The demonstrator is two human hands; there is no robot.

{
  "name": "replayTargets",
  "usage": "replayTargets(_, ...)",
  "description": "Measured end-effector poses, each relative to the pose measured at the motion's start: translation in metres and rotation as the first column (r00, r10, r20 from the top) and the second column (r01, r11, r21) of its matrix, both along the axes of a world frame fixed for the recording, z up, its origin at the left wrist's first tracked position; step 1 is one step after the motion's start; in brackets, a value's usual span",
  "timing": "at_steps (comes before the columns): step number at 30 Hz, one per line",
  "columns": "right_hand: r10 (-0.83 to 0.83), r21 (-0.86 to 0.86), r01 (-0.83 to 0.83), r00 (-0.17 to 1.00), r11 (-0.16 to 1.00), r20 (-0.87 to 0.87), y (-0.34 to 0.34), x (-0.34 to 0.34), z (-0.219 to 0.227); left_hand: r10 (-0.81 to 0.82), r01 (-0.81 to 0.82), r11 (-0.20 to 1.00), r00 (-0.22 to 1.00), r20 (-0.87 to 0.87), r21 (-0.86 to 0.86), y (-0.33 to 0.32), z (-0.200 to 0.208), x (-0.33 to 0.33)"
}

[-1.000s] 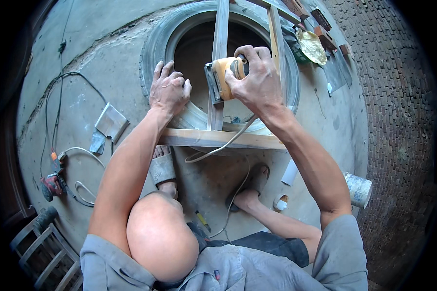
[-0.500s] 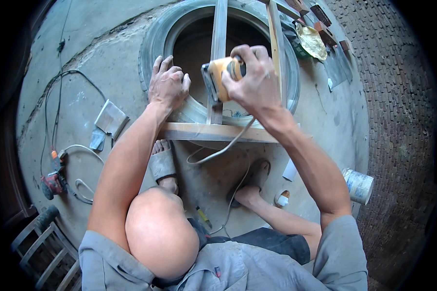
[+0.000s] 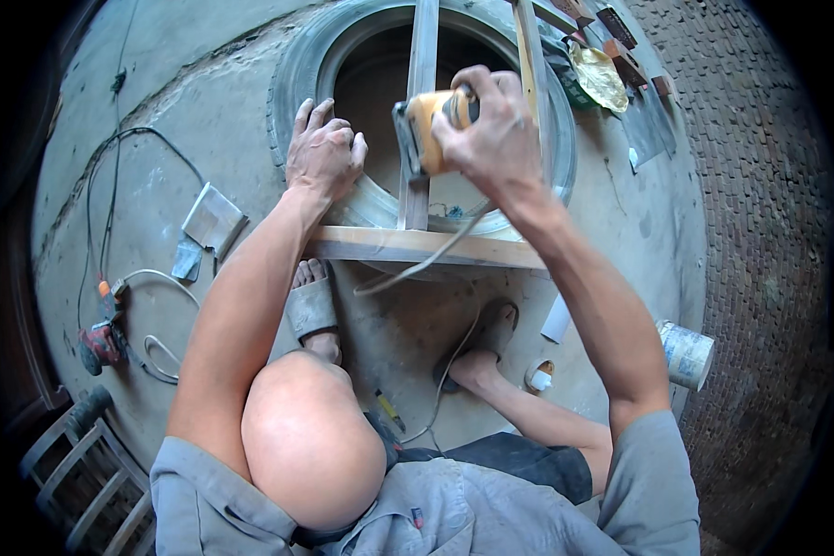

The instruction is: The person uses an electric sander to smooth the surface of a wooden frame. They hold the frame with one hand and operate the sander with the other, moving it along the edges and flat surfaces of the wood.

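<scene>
The body of the power sander [image 3: 431, 130] looks like hard, matt plastic; its cord [image 3: 435, 252] has a smooth, plastic-like coating. The frame [image 3: 380, 243] is bare, flat-faced wood. The tyre [image 3: 298, 88] is dull rubber filmed with dust. Worn, matt concrete floor [image 3: 195, 120] meets rough brick-like paving [image 3: 751, 185]. A crumpled sheet [image 3: 599, 79] shines softly; the shirt [image 3: 491, 514] is creased, matt cloth.

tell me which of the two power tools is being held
The yellow sander, gripped in the right hand; the red tool lies unheld on the floor, far left.
</scene>
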State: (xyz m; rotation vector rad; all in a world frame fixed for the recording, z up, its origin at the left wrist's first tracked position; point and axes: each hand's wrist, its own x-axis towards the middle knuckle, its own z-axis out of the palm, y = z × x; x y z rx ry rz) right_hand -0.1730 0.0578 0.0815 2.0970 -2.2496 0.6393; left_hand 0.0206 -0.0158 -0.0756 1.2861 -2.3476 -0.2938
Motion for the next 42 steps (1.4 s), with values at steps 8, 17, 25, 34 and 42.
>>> replayTargets(8, -0.022, 0.017, 0.021, 0.998, 1.000, 0.054, 0.032, 0.014, -0.002, -0.002, 0.002, 1.000, 1.000, 0.018, -0.001, 0.000, -0.003, 0.004)
replayTargets(17, -0.088, 0.002, 0.089, 0.993, 0.996, 0.079, 0.073, 0.030, -0.001, 0.000, 0.000, 1.000, 0.999, 0.035, 0.008, 0.001, 0.000, 0.001)
replayTargets(25, -0.136, -0.012, 0.137, 0.987, 0.990, 0.086, 0.079, 0.031, 0.000, 0.003, -0.003, 1.000, 1.000, 0.028, -0.024, 0.000, -0.002, 0.002)
replayTargets(34, -0.112, 0.018, 0.112, 0.993, 0.994, 0.034, 0.012, 0.006, 0.001, 0.008, -0.008, 1.000, 1.000, 0.005, -0.013, 0.001, -0.002, 0.001)
replayTargets(42, -0.150, 0.001, 0.150, 0.989, 0.989, 0.015, -0.043, -0.014, -0.004, 0.005, -0.005, 1.000, 1.000, 0.005, -0.008, 0.001, -0.001, 0.000)
